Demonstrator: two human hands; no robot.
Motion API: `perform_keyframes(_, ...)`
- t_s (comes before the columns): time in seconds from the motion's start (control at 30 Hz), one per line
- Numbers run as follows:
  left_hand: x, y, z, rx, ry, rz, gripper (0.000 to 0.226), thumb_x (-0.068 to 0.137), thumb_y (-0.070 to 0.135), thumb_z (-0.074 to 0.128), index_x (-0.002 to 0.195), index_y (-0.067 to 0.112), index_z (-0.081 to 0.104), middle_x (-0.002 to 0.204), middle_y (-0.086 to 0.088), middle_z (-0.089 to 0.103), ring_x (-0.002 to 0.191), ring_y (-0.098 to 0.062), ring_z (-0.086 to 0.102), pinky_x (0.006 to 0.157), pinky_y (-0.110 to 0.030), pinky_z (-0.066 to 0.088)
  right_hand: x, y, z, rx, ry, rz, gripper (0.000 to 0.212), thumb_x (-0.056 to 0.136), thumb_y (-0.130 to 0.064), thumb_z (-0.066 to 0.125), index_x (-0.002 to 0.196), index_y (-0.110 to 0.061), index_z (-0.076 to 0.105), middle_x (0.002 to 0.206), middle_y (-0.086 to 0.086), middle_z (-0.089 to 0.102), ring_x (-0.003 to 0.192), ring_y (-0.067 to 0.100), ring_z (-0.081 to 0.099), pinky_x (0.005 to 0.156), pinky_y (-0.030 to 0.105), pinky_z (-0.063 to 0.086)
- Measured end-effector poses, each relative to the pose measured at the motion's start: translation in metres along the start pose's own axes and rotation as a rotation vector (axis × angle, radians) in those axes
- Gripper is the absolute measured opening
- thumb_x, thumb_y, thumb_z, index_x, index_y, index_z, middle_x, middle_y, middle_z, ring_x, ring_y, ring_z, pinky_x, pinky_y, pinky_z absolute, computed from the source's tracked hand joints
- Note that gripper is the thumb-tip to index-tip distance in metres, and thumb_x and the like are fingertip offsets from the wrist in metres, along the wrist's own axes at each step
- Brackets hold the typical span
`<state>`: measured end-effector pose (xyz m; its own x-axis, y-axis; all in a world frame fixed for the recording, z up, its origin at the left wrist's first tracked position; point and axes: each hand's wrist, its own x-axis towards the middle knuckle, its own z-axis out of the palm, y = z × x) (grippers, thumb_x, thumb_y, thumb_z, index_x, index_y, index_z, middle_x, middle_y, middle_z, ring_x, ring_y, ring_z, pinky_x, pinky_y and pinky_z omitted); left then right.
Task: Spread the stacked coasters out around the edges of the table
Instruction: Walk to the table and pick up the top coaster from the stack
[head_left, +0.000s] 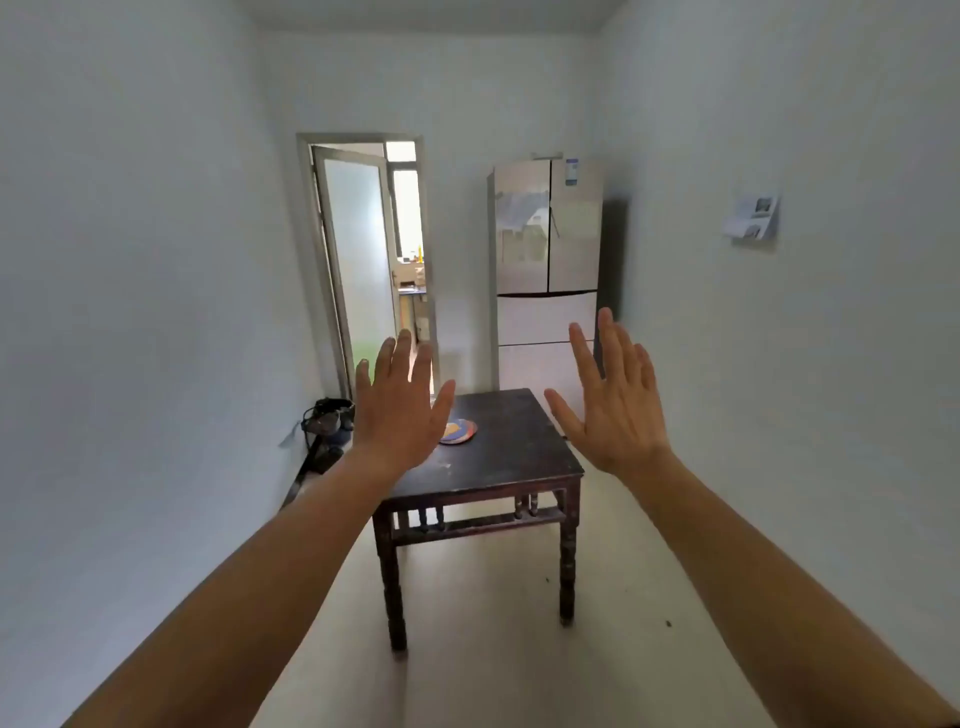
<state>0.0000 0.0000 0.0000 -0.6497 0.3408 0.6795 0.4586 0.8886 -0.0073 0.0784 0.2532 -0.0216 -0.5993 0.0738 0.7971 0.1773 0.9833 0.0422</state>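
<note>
A small dark wooden table (519, 447) stands some way ahead of me on the pale floor. A stack of round, colourful coasters (460, 431) lies on its top towards the left side, partly hidden behind my left hand (397, 410). Both arms are stretched out in front of me with the backs of the hands facing the camera. My left hand is raised with fingers spread and holds nothing. My right hand (615, 410) is likewise raised and spread, empty, level with the table's right edge in the picture. Neither hand touches the table.
A tall silver fridge (548, 270) stands behind the table against the back wall. An open glass door (358, 260) leads to another room at the back left. A dark appliance (327, 421) sits on the floor left of the table. White walls close in on both sides.
</note>
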Motion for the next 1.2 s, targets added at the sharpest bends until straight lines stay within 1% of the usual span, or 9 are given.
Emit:
perform_keyframes(0.03, -0.001, -0.001, 0.009, 0.006, -0.054, -0.021, 0.063, 0.097, 0.052, 0.032, 0.147, 0.014, 0.035, 0.158, -0.015, 0.029, 0.144, -0.035, 0.027, 0.113, -0.056, 0.023, -0.001, -0.001, 0.009, 0.022, -0.034, 0.008, 0.083, 0.093, -0.069, 0.027, 0.158, -0.025, -0.004, 0.166, 0.012, -0.007, 0.151, 0.033, 0.007, 0.118, 0.049, 0.006)
perform_keyframes(0.17, 0.003, -0.019, 0.065, 0.008, -0.113, -0.038, 0.065, 0.097, 0.053, 0.027, 0.151, 0.017, 0.027, 0.162, -0.013, 0.021, 0.147, -0.032, 0.018, 0.117, -0.054, 0.017, -0.008, -0.006, 0.072, 0.076, -0.097, 0.015, 0.084, 0.093, -0.069, 0.028, 0.157, -0.026, -0.007, 0.166, 0.011, -0.01, 0.151, 0.035, 0.007, 0.119, 0.054, 0.014)
perform_keyframes(0.3, 0.02, -0.047, 0.135, -0.034, -0.13, -0.022, 0.064, 0.097, 0.052, 0.03, 0.148, 0.015, 0.03, 0.159, -0.015, 0.025, 0.146, -0.033, 0.022, 0.114, -0.057, 0.02, 0.002, -0.015, 0.152, 0.105, -0.198, -0.001, 0.085, 0.092, -0.069, 0.028, 0.157, -0.027, -0.008, 0.166, 0.011, -0.011, 0.151, 0.036, 0.008, 0.118, 0.054, 0.013)
perform_keyframes(0.37, 0.033, -0.063, 0.175, -0.054, -0.173, -0.024, 0.064, 0.096, 0.051, 0.031, 0.148, 0.014, 0.031, 0.158, -0.016, 0.028, 0.145, -0.034, 0.023, 0.113, -0.058, 0.021, 0.01, -0.023, 0.197, 0.101, -0.261, 0.013, 0.084, 0.092, -0.067, 0.03, 0.157, -0.027, -0.006, 0.166, 0.012, -0.007, 0.15, 0.037, 0.013, 0.117, 0.052, 0.015)
perform_keyframes(0.47, 0.06, -0.092, 0.231, -0.067, -0.239, -0.038, 0.065, 0.096, 0.051, 0.03, 0.149, 0.014, 0.028, 0.159, -0.016, 0.025, 0.146, -0.034, 0.021, 0.113, -0.057, 0.022, 0.031, -0.033, 0.258, 0.095, -0.345, 0.047, 0.084, 0.093, -0.064, 0.034, 0.157, -0.022, 0.0, 0.165, 0.016, 0.0, 0.147, 0.039, 0.023, 0.114, 0.053, 0.028)
perform_keyframes(0.57, 0.103, -0.118, 0.278, -0.072, -0.297, -0.017, 0.066, 0.096, 0.052, 0.029, 0.15, 0.014, 0.025, 0.16, -0.015, 0.022, 0.146, -0.034, 0.021, 0.112, -0.055, 0.022, 0.063, -0.035, 0.308, 0.083, -0.422, 0.034, 0.084, 0.093, -0.064, 0.033, 0.157, -0.022, 0.0, 0.164, 0.018, 0.006, 0.144, 0.039, 0.029, 0.111, 0.054, 0.034)
perform_keyframes(0.8, 0.209, -0.141, 0.36, -0.136, -0.327, -0.06, 0.063, 0.097, 0.051, 0.033, 0.149, 0.015, 0.026, 0.16, -0.014, 0.021, 0.147, -0.032, 0.017, 0.115, -0.055, 0.019, 0.141, -0.012, 0.398, 0.092, -0.427, 0.069, 0.082, 0.093, -0.061, 0.039, 0.157, -0.024, 0.005, 0.164, 0.015, 0.009, 0.142, 0.037, 0.034, 0.11, 0.054, 0.038)
perform_keyframes(1.03, 0.284, -0.123, 0.459, -0.156, -0.343, -0.066, 0.064, 0.098, 0.051, 0.032, 0.151, 0.015, 0.024, 0.162, -0.012, 0.019, 0.148, -0.03, 0.015, 0.117, -0.053, 0.018, 0.197, 0.043, 0.503, 0.108, -0.437, 0.124, 0.08, 0.094, -0.06, 0.036, 0.157, -0.021, 0.007, 0.162, 0.019, 0.017, 0.142, 0.037, 0.033, 0.112, 0.052, 0.035)
perform_keyframes(1.2, 0.336, -0.104, 0.538, -0.116, -0.409, -0.134, 0.064, 0.098, 0.05, 0.034, 0.151, 0.015, 0.025, 0.161, -0.012, 0.02, 0.147, -0.029, 0.017, 0.116, -0.053, 0.02, 0.235, 0.086, 0.59, 0.192, -0.468, 0.133, 0.078, 0.094, -0.057, 0.044, 0.156, -0.018, 0.015, 0.159, 0.018, 0.025, 0.14, 0.035, 0.035, 0.109, 0.048, 0.035)
